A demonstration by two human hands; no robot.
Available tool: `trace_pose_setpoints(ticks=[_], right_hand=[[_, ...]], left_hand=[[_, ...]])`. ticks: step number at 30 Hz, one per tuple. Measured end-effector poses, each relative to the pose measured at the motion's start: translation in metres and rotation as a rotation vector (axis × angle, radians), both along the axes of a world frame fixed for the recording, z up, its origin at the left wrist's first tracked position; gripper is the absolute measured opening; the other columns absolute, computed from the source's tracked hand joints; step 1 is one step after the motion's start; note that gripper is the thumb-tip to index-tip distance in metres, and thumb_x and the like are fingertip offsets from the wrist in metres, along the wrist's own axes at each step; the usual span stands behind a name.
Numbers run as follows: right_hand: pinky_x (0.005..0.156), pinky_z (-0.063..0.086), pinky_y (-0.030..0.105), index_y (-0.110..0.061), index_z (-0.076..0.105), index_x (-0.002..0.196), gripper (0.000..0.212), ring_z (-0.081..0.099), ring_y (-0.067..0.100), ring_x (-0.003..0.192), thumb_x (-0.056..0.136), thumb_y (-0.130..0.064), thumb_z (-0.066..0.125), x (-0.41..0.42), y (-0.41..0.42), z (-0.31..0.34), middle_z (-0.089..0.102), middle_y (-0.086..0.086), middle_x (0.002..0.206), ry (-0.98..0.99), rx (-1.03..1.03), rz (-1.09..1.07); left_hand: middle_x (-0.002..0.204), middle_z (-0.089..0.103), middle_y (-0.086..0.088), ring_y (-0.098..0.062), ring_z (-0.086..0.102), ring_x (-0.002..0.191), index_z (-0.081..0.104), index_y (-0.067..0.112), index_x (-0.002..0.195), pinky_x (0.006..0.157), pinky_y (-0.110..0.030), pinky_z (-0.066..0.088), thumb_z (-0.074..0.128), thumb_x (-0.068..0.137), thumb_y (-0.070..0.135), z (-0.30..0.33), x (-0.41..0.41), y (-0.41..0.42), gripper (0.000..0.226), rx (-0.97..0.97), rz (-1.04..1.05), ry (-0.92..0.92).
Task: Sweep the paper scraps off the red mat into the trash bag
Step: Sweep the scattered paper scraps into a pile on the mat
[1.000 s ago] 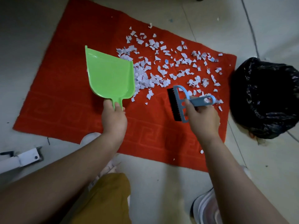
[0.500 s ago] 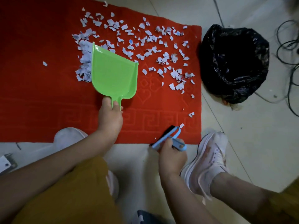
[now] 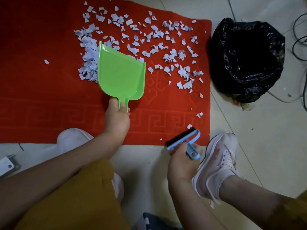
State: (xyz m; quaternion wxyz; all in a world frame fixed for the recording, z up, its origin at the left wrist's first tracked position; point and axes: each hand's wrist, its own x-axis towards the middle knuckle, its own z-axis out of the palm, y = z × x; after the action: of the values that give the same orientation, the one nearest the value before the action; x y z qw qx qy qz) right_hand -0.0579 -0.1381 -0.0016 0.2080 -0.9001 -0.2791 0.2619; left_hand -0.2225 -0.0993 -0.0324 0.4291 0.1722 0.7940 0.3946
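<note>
The left hand (image 3: pixel 117 119) has its grip tight around the handle of the green dustpan (image 3: pixel 120 73), which sits on the red mat (image 3: pixel 41 97) with its mouth against a heap of paper scraps (image 3: pixel 89 60). The right hand (image 3: pixel 181 161) holds the blue brush (image 3: pixel 184 141) at the mat's near edge. The black trash bag (image 3: pixel 247 58) sits open on the floor (image 3: pixel 259 130) just past the mat's right edge.
</note>
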Motion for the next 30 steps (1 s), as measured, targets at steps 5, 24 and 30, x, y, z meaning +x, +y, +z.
trace_pose_setpoints(ticks=[5,24,30], right_hand=[[0.070,0.053,0.036,-0.020,0.046,0.089,0.003,0.064,0.015,0.063,0.091,-0.020,0.047,-0.030,0.014,-0.007,0.061,-0.007,0.068,0.220,-0.012,-0.038],[0.084,0.047,0.038,-0.009,0.064,0.087,0.032,0.062,0.033,0.091,0.093,-0.029,0.039,0.027,0.075,-0.007,0.067,0.008,0.083,-0.044,-0.106,0.029],[0.068,0.041,0.032,-0.008,0.057,0.063,0.041,0.058,0.026,0.072,0.093,-0.032,0.044,0.037,0.085,0.001,0.060,0.006,0.065,-0.046,-0.039,0.241]], left_hand=[[0.098,0.059,-0.008,-0.019,0.058,0.083,0.048,0.008,0.116,0.062,-0.018,0.042,0.032,0.101,0.015,0.000,-0.001,-0.002,0.023,-0.005,0.002,0.010],[0.103,0.059,-0.010,-0.021,0.060,0.087,0.047,0.006,0.120,0.061,-0.019,0.040,0.031,0.102,0.017,0.002,0.004,-0.001,0.026,-0.025,-0.037,-0.008],[0.104,0.058,-0.010,-0.019,0.060,0.090,0.047,0.005,0.120,0.054,-0.005,0.037,0.032,0.101,0.014,0.002,0.012,0.005,0.025,-0.006,-0.074,-0.021]])
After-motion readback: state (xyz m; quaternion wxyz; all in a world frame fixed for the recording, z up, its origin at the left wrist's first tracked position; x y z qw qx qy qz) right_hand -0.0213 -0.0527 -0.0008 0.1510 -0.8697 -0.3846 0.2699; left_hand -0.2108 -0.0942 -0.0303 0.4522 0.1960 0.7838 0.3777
